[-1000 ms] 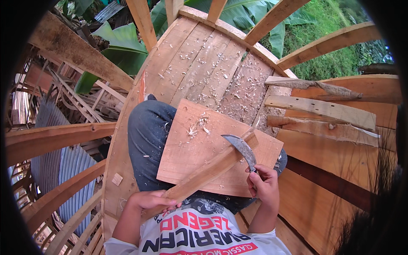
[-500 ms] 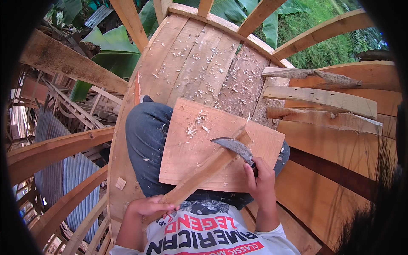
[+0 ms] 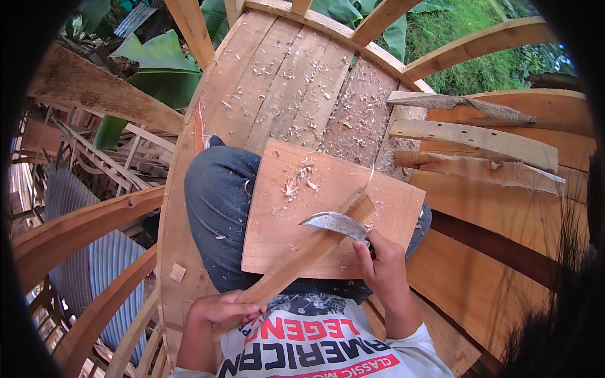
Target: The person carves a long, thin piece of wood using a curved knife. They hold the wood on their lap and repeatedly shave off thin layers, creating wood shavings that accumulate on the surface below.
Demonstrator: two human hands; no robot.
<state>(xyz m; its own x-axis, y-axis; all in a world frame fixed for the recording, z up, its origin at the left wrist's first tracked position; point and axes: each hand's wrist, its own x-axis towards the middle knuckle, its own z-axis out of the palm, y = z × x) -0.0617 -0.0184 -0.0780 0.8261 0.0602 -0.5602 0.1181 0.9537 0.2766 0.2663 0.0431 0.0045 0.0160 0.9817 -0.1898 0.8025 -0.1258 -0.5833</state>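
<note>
Across my lap lies a flat square wooden board (image 3: 283, 217) with curled shavings on it. My left hand (image 3: 228, 309) is closed around the near end of a long wooden stick (image 3: 296, 258), which slants over the board to the far right. A thin shaving stands up at the stick's far end. In my right hand (image 3: 386, 255) is the dark handle of a curved knife (image 3: 333, 222). Its hooked blade lies across the upper part of the stick, tip pointing left. My fingers hide most of the handle.
Shavings litter the plank floor (image 3: 296, 82) ahead. Several rough-cut wooden pieces (image 3: 476, 142) lie at the right, over wide planks. Curved wooden ribs (image 3: 88, 220) rise on both sides. A small wood block (image 3: 178, 272) sits at the left; corrugated metal sheets (image 3: 116, 271) are beyond.
My right hand has drawn the knife slightly left and nearer along the stick, and the blade's angle has turned a little. My left hand keeps its hold.
</note>
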